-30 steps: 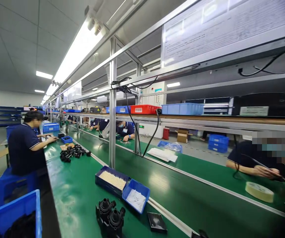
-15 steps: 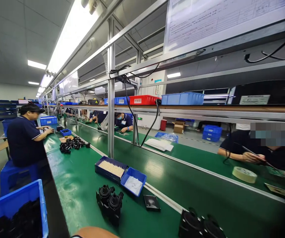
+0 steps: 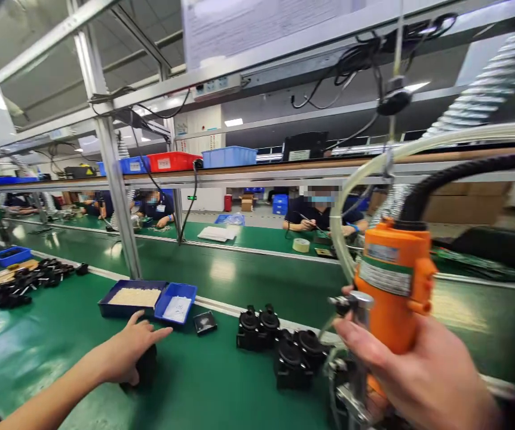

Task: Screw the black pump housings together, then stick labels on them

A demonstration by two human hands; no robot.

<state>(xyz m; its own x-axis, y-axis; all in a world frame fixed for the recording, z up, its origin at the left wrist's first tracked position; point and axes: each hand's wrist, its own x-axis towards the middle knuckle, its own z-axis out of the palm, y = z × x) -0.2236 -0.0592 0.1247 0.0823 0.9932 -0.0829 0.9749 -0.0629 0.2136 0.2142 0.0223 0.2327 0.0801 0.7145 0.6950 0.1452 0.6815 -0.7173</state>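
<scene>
In my right hand (image 3: pixel 423 370) is an orange electric screwdriver (image 3: pixel 394 286), gripped upright around its body, with a black cable and a clear hose at its top. A metal fitting sits beside it, and its lower end is partly hidden. My left hand (image 3: pixel 129 349) has its fingers spread over a black part (image 3: pixel 145 367), which it mostly hides; whether they touch cannot be told. Black double-topped housings (image 3: pixel 290 358) stand between my hands, with another pair (image 3: pixel 257 327) just behind. A small black square piece (image 3: pixel 205 322) lies to their left.
A dark blue bin (image 3: pixel 109 306) of cream-coloured pieces and a smaller blue bin (image 3: pixel 190 292) of white pieces sit beyond my left hand. Black parts (image 3: pixel 37 280) are heaped further left. An aluminium post (image 3: pixel 116 197) rises mid-bench. A co-worker (image 3: pixel 315 209) sits across.
The view has swung to the right. Both my hands have come into view, the right one holding the screwdriver, the left one over the black part.
</scene>
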